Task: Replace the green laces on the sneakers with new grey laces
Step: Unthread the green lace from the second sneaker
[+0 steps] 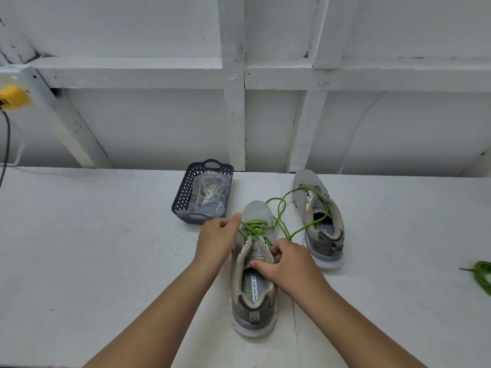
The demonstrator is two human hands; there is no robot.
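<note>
- The left hand [216,236] pinches the green lace [253,227] on the near sneaker [252,274]; the right hand [288,264] grips its tongue.
- A bagged lace in the basket [183,192] is hard to make out.
- A loose green lace [482,274] is cut off at the table's [93,248] right edge.

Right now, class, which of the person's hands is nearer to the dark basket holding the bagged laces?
The left. The left hand sits by the near sneaker, just short of the basket. The right hand is on that sneaker's far side.
</note>
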